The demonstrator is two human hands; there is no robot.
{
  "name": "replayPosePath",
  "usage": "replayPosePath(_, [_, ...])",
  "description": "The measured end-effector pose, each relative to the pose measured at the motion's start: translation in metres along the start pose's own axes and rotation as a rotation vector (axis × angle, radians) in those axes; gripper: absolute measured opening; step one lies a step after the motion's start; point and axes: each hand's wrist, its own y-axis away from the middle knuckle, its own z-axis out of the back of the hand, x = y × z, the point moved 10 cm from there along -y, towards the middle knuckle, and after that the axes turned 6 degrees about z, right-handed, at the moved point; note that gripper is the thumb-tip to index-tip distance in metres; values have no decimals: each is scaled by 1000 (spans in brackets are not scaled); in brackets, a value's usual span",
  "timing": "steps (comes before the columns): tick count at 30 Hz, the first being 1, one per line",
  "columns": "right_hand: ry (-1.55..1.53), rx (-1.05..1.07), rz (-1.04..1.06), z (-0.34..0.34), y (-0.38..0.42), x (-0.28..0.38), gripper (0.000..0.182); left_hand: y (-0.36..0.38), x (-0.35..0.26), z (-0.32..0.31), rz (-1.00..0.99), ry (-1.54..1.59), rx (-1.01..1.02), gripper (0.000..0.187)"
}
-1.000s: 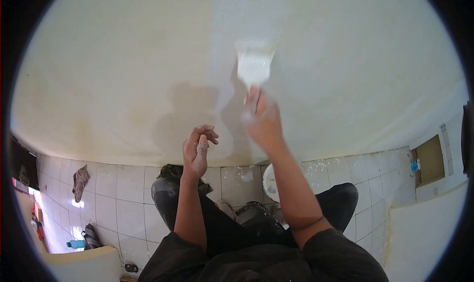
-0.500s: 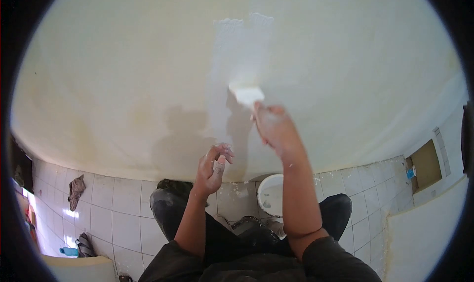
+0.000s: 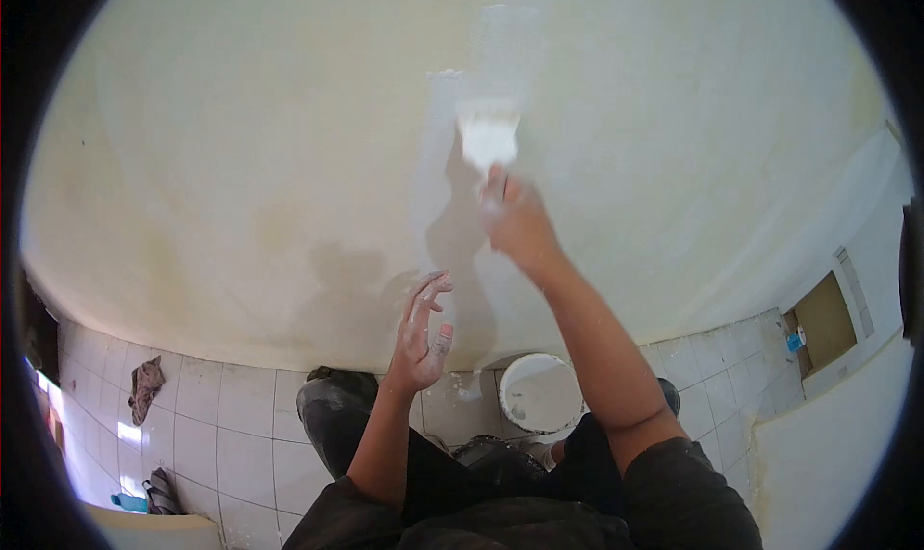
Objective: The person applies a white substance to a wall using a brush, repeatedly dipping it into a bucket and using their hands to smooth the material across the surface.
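Observation:
My right hand (image 3: 517,218) is closed round the handle of a wide white paintbrush (image 3: 490,136), slightly blurred, whose bristles are against the pale wall (image 3: 674,165). Around the bristles is a patch of fresh white paint (image 3: 505,40). My left hand (image 3: 423,336) is raised close to the wall, lower and to the left, with fingers and thumb apart and nothing in them; white smears mark its skin. On the floor below my right forearm stands a white bucket (image 3: 542,396) with whitish material inside.
White floor tiles (image 3: 245,406) run along the foot of the wall, with white spots on them. A crumpled cloth (image 3: 146,389) lies at left, a dark item (image 3: 162,492) and a blue-green object (image 3: 129,503) nearer. Low walls (image 3: 818,444) flank both sides.
My right hand has moved the paintbrush up the wall, and its bristles now point upward. My left hand has turned and its fingers have straightened. The view has shifted slightly.

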Motion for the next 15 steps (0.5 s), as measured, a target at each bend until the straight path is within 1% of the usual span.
replayPosePath(2, [-281, 199, -339, -30, 44, -14, 35, 1, 1, 1, 10, 4, 1, 58])
replayPosePath(3, [-432, 307, -528, -39, 66, -15, 43, 3, 2, 1, 9, 2, 5, 57])
replayPosePath(6, [-385, 545, -582, -43, 88, -42, 40, 4, -2, 4, 7, 8, 11, 55])
replayPosePath(9, [-116, 695, -403, 6, 74, -18, 34, 7, -2, 9, -11, -3, 0, 54])
replayPosePath(11, [-101, 626, -52, 28, 49, -14, 21, 7, 0, 12, -12, -5, -6, 53])
replayPosePath(13, [-45, 476, 27, 79, 28, 16, 12, 7, -2, 15, 0, 10, -10, 52])
replayPosePath(15, [126, 414, 217, 113, 8, 42, 12, 2, -13, 21, -19, -54, -13, 49])
